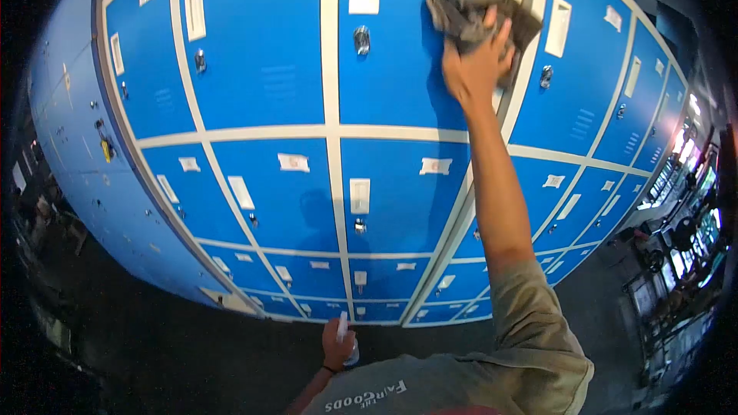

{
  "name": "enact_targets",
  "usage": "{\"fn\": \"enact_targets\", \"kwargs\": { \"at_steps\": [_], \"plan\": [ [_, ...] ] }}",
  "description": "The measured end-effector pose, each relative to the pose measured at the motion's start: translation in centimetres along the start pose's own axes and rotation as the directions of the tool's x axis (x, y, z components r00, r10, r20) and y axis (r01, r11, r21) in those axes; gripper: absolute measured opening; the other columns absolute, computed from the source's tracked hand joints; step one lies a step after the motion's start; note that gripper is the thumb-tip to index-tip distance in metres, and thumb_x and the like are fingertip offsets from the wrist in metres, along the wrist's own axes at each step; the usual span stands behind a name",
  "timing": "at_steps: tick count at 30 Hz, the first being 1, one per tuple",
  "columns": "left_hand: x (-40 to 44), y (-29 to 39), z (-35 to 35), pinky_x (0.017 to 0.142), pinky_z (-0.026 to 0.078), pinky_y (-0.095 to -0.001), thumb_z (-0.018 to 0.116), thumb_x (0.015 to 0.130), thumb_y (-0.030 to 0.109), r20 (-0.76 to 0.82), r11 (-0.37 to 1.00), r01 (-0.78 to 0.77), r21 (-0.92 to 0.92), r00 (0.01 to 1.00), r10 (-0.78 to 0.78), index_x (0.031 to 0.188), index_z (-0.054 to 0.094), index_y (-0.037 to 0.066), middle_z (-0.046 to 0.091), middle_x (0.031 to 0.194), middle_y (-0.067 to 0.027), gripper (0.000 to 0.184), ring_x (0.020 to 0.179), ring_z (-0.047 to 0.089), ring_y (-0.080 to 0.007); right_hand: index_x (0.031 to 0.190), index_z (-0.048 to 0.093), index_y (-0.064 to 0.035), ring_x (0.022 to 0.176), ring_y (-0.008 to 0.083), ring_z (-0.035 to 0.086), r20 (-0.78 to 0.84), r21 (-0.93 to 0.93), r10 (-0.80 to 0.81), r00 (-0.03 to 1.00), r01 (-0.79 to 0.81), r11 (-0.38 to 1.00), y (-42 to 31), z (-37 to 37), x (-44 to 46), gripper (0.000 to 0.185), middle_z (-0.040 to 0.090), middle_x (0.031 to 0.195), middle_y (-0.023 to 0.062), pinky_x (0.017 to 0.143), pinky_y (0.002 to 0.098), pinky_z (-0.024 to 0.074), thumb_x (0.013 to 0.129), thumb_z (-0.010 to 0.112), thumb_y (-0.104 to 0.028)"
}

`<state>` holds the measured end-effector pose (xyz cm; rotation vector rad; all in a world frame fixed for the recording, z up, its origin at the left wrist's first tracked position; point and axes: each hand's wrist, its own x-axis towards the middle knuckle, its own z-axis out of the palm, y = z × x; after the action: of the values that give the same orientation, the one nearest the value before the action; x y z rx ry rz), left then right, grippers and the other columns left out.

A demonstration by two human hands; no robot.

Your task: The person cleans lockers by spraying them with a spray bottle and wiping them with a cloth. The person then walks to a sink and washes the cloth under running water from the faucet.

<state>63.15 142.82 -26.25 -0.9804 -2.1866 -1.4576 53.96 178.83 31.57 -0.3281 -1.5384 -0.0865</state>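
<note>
My right hand (478, 69) is stretched up to the blue locker door (415, 84), pressing a crumpled dark grey cloth (453, 14) against it near the door's right edge. The fingers lie spread over the cloth, which looks slightly blurred. Low in front of my body, my left hand (335, 347) is closed round a small spray bottle (343, 326). Its white top sticks up above the fingers, and part of its pale body shows below them; the rest is hidden by the hand.
Blue lockers with cream frames (331, 69) fill the view, with metal latches (361, 41), recessed handles and paper labels (294, 163). A lighter blue panel (92, 184) stands at the left. Dark floor (192, 353) lies below, and gym-like equipment (676, 238) shows at the right.
</note>
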Motion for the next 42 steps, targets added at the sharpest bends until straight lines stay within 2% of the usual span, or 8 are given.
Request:
{"fn": "enact_targets", "kwargs": {
  "at_steps": [6,9,12,17,24,29,32,42],
  "plan": [
    [1.2,5.5,-0.4,0.071,0.045,-0.0432,0.066,0.072,0.01,0.063,0.982,0.185,0.026,0.98,-0.186,0.094,0.058,0.005,0.056,0.088,-0.0121,0.024,0.083,0.056,-0.033,0.139,0.045,-0.0263,0.141,0.0398,0.02,0.219,0.083,-0.335,0.916,0.325,0.942,-6.7,-1.5,-4.6,0.079,0.024,0.155,0.0067,0.108,0.0628,0.0151,0.062,0.059,-0.023],
    [-1.6,4.8,0.4,0.072,0.045,-0.0437,0.065,0.071,0.01,0.065,0.893,0.394,-0.219,0.919,-0.39,0.093,0.057,0.005,0.056,0.088,-0.0122,0.023,0.083,0.056,-0.0327,0.139,0.046,-0.0227,0.139,0.0403,0.027,0.533,0.055,-0.062,0.844,0.038,0.998,-1.4,-3.6,-10.0,0.081,0.024,0.155,0.0094,0.106,0.0636,0.015,0.058,0.058,-0.02],
    [-3.1,4.3,1.1,0.071,0.044,-0.0434,0.063,0.07,0.011,0.002,0.915,0.373,-0.156,0.926,-0.377,0.09,0.055,0.005,0.053,0.085,-0.0124,0.022,0.079,0.054,-0.0328,0.139,0.044,-0.0153,0.143,0.0406,0.009,0.158,0.122,0.025,0.987,-0.045,0.992,1.2,-2.2,-10.9,0.072,0.021,0.155,0.0157,0.107,0.0638,0.009,0.071,0.064,-0.026],
    [-1.9,7.3,-0.7,0.07,0.043,-0.0421,0.062,0.072,0.01,-0.058,0.963,0.264,0.045,0.963,-0.262,0.091,0.055,0.004,0.052,0.084,-0.0125,0.021,0.077,0.053,-0.0322,0.128,0.055,-0.0226,0.143,0.0454,0.006,0.301,0.101,-0.174,0.938,0.15,0.984,-9.0,-0.5,-12.0,0.061,0.021,0.154,0.0168,0.109,0.0653,0.0051,0.068,0.065,-0.024],
    [-1.3,8.0,-0.4,0.073,0.044,-0.0429,0.066,0.071,0.008,0.01,0.952,0.306,-0.014,0.952,-0.306,0.096,0.056,0.006,0.053,0.089,-0.0133,0.027,0.082,0.055,-0.0311,0.131,0.051,-0.0288,0.115,0.0415,0.05,0.32,0.429,-0.405,0.857,0.25,0.868,-9.5,0.1,-11.6,0.073,0.032,0.149,0.0091,0.095,0.0614,0.0339,0.061,0.068,-0.021],
    [-3.0,6.5,-0.1,0.072,0.045,-0.0447,0.065,0.073,0.013,0.077,0.972,0.207,0.111,0.973,-0.216,0.094,0.057,0.006,0.054,0.089,-0.0133,0.024,0.081,0.055,-0.0321,0.137,0.044,-0.0119,0.142,0.0425,0.014,0.33,-0.059,-0.076,0.941,0.101,0.993,1.0,-2.5,-12.7,0.078,0.026,0.151,0.0167,0.104,0.0662,0.0134,0.07,0.065,-0.045],
    [-3.6,5.9,-0.2,0.07,0.046,-0.0453,0.064,0.072,0.016,0.103,0.944,0.324,0.068,0.939,-0.33,0.09,0.057,0.006,0.056,0.087,-0.0139,0.021,0.08,0.056,-0.0343,0.145,0.023,0.0034,0.142,0.0425,0.01,0.119,0.061,0.047,0.992,-0.055,0.997,-2.6,-2.1,-7.4,0.091,0.025,0.151,0.0188,0.109,0.0617,0.0066,0.072,0.061,-0.035],
    [-1.0,4.3,-2.8,0.074,0.045,-0.0458,0.065,0.07,0.015,-0.046,0.938,0.342,0.059,0.939,-0.34,0.09,0.058,0.006,0.057,0.087,-0.0129,0.024,0.082,0.056,-0.0343,0.135,0.051,-0.0174,0.14,0.0383,0.023,0.015,0.129,-0.476,0.879,0.47,0.873,-16.5,3.1,8.8,0.063,0.034,0.148,0.0163,0.111,0.0601,0.0129,0.075,0.055,-0.032]
  ]
}}
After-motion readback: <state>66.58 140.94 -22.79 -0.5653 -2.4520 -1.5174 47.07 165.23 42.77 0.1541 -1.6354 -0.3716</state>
